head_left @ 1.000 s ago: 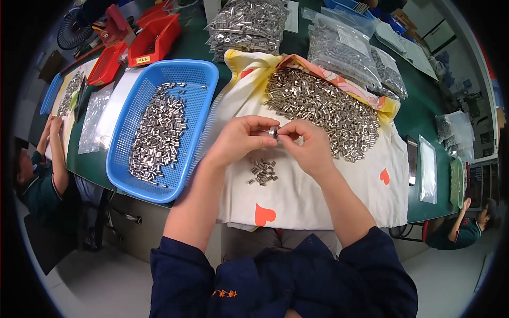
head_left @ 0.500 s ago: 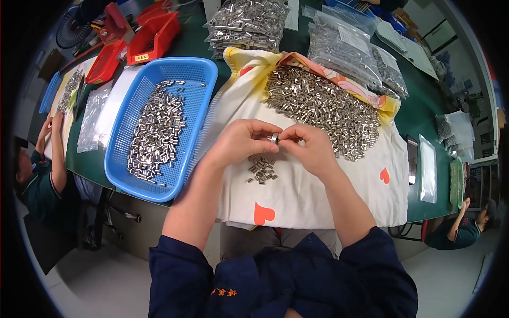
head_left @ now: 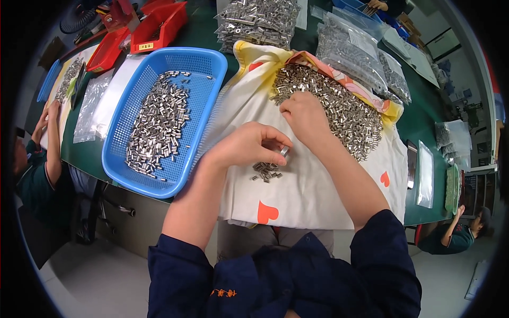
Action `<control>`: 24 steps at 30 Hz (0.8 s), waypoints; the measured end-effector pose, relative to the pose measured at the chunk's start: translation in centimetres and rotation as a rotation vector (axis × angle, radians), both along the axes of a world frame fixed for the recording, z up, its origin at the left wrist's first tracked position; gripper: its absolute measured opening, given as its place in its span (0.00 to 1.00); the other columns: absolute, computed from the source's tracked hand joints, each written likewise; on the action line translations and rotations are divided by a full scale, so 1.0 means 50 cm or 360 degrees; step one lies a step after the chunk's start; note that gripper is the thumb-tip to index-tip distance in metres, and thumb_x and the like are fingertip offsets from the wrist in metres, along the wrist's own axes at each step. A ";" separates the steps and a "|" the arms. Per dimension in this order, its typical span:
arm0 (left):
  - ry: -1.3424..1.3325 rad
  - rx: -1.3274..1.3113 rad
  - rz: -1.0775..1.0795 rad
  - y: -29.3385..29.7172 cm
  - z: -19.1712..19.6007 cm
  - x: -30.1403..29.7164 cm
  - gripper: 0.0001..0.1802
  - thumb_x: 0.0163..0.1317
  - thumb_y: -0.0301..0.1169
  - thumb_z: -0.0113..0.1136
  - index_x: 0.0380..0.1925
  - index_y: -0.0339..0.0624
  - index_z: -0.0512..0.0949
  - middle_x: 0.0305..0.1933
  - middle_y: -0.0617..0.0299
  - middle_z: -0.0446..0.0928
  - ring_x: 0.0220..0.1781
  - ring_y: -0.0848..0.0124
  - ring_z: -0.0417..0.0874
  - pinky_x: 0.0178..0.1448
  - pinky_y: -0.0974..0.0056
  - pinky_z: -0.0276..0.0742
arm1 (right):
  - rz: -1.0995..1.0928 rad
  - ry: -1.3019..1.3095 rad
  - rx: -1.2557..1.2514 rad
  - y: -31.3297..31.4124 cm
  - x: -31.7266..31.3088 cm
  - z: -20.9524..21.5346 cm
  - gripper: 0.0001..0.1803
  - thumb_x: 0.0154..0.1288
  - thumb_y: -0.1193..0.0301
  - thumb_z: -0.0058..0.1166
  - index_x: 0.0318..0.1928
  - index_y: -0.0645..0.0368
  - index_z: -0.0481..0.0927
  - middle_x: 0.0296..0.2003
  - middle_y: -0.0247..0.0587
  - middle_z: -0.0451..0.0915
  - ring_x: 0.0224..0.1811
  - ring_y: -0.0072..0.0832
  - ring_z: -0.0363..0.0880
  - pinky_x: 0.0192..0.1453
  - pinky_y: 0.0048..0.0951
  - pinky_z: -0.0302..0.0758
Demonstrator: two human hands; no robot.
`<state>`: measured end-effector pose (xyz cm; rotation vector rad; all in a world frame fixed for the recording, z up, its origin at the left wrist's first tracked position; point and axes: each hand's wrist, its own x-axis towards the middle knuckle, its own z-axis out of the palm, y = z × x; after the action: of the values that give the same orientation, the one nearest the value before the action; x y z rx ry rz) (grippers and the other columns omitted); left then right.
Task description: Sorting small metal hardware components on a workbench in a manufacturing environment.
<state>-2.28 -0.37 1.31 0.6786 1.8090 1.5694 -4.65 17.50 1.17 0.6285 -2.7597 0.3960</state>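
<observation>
Between the thumb and forefinger of my left hand (head_left: 252, 144) is a shiny metal ring (head_left: 284, 151), its face turned to the right. My right hand (head_left: 305, 117) reaches past it to the near left edge of a large pile of small metal sleeves (head_left: 347, 114). Its fingers are curled together, and whatever is in them is hidden. Both hands are over a white cloth (head_left: 318, 196) printed with red hearts. Just below my left fingertips lies a small heap of the same kind of sleeves (head_left: 266, 171).
Left of my arm stands a blue perforated basket (head_left: 199, 132) holding many metal sleeves. Red bins (head_left: 159, 32) are at the back left. Bags of metal parts (head_left: 257, 26) and clear bags (head_left: 350, 53) line the far side. A phone (head_left: 411, 159) lies right. Other people sit at both sides.
My right hand has left the ring and moved up to the big pile's edge. The left hand still holds the ring, slightly turned. The whole view has shifted a little.
</observation>
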 end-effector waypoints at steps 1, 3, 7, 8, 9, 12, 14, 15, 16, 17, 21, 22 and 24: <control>0.0000 -0.0002 0.0002 -0.002 0.001 0.000 0.17 0.44 0.28 0.68 0.37 0.38 0.79 0.28 0.69 0.77 0.31 0.82 0.73 0.37 0.75 0.71 | 0.0002 0.0000 -0.0002 -0.002 0.001 -0.002 0.03 0.47 0.73 0.55 0.24 0.57 0.79 0.28 0.40 0.74 0.36 0.37 0.72 0.43 0.35 0.69; -0.0140 0.0067 0.0034 -0.003 0.003 -0.001 0.18 0.46 0.21 0.64 0.41 0.34 0.76 0.36 0.66 0.77 0.37 0.81 0.75 0.42 0.75 0.73 | -0.0016 -0.0004 -0.0027 -0.002 0.004 -0.007 0.04 0.47 0.74 0.54 0.27 0.57 0.79 0.28 0.41 0.74 0.37 0.38 0.71 0.43 0.35 0.69; -0.0201 0.0196 0.0195 -0.001 -0.013 -0.007 0.19 0.48 0.19 0.62 0.43 0.32 0.74 0.37 0.64 0.77 0.37 0.80 0.76 0.42 0.74 0.73 | -0.0074 0.0026 -0.0328 0.008 0.051 0.025 0.05 0.50 0.75 0.53 0.30 0.60 0.78 0.30 0.39 0.75 0.35 0.31 0.73 0.41 0.31 0.70; -0.0262 0.0246 0.0289 0.002 -0.012 -0.009 0.19 0.49 0.21 0.62 0.44 0.32 0.74 0.36 0.63 0.78 0.36 0.79 0.77 0.41 0.75 0.73 | -0.0234 -0.0374 -0.0866 0.010 0.072 0.032 0.05 0.52 0.76 0.52 0.32 0.61 0.78 0.30 0.36 0.76 0.33 0.26 0.73 0.39 0.27 0.70; -0.0323 0.0293 0.0386 0.003 -0.012 -0.010 0.19 0.49 0.22 0.62 0.44 0.32 0.73 0.35 0.62 0.78 0.36 0.79 0.78 0.41 0.75 0.73 | -0.0392 -0.0782 -0.1401 0.012 0.089 0.034 0.05 0.55 0.77 0.51 0.34 0.62 0.78 0.30 0.34 0.76 0.32 0.21 0.73 0.38 0.23 0.70; -0.0287 0.0312 0.0461 0.001 -0.006 -0.010 0.19 0.50 0.21 0.61 0.45 0.31 0.73 0.36 0.59 0.78 0.36 0.78 0.79 0.41 0.75 0.74 | -0.0168 -0.0797 -0.1611 0.013 0.113 0.015 0.06 0.56 0.78 0.51 0.35 0.63 0.78 0.29 0.32 0.77 0.29 0.16 0.72 0.36 0.18 0.70; -0.0253 0.0320 0.0483 0.004 -0.006 -0.011 0.19 0.50 0.20 0.61 0.45 0.31 0.73 0.36 0.59 0.78 0.36 0.78 0.79 0.41 0.75 0.74 | -0.0073 -0.0884 -0.1737 0.007 0.114 0.013 0.05 0.54 0.77 0.53 0.33 0.63 0.78 0.29 0.33 0.78 0.29 0.16 0.72 0.36 0.18 0.70; -0.0261 0.0336 0.0464 0.005 -0.003 -0.010 0.19 0.50 0.21 0.61 0.45 0.31 0.73 0.36 0.59 0.78 0.36 0.78 0.79 0.40 0.75 0.74 | -0.0077 -0.0881 -0.1742 0.006 0.116 0.018 0.05 0.54 0.77 0.53 0.33 0.63 0.78 0.29 0.33 0.78 0.29 0.16 0.72 0.36 0.18 0.70; -0.0270 0.0349 0.0454 0.004 -0.002 -0.008 0.20 0.50 0.21 0.61 0.45 0.31 0.73 0.35 0.60 0.78 0.36 0.78 0.78 0.40 0.75 0.74 | -0.0126 -0.0834 -0.1567 0.002 0.117 0.029 0.05 0.53 0.77 0.54 0.32 0.63 0.78 0.28 0.33 0.78 0.29 0.17 0.73 0.36 0.18 0.70; -0.0271 0.0345 0.0458 0.003 -0.003 -0.008 0.20 0.50 0.21 0.61 0.45 0.31 0.73 0.35 0.60 0.78 0.36 0.78 0.78 0.40 0.75 0.74 | -0.0173 -0.0787 -0.1391 -0.002 0.118 0.034 0.05 0.52 0.77 0.54 0.31 0.63 0.78 0.28 0.33 0.78 0.29 0.17 0.73 0.35 0.18 0.70; -0.0273 0.0314 0.0433 0.007 -0.004 -0.008 0.19 0.50 0.21 0.61 0.44 0.30 0.73 0.34 0.60 0.79 0.35 0.78 0.78 0.40 0.75 0.74 | -0.0148 -0.0631 -0.1377 -0.006 0.121 0.022 0.05 0.50 0.76 0.56 0.30 0.62 0.78 0.27 0.35 0.78 0.28 0.20 0.74 0.34 0.20 0.71; -0.0260 0.0289 0.0436 0.007 -0.004 -0.008 0.19 0.50 0.21 0.62 0.44 0.30 0.74 0.33 0.61 0.79 0.35 0.78 0.78 0.41 0.75 0.74 | -0.0145 -0.0435 -0.1157 -0.011 0.125 0.025 0.05 0.49 0.76 0.56 0.30 0.62 0.78 0.27 0.36 0.78 0.28 0.22 0.75 0.34 0.21 0.72; -0.0222 0.0246 0.0453 0.010 -0.007 -0.007 0.19 0.50 0.21 0.61 0.44 0.31 0.74 0.33 0.61 0.79 0.35 0.79 0.78 0.40 0.75 0.74 | -0.0147 -0.0240 -0.0936 -0.016 0.127 0.023 0.06 0.48 0.75 0.56 0.30 0.62 0.78 0.27 0.37 0.78 0.27 0.24 0.76 0.33 0.22 0.72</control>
<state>-2.65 0.11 0.93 0.3797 1.7512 1.9086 1.72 16.73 2.32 0.3276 -2.5869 1.2095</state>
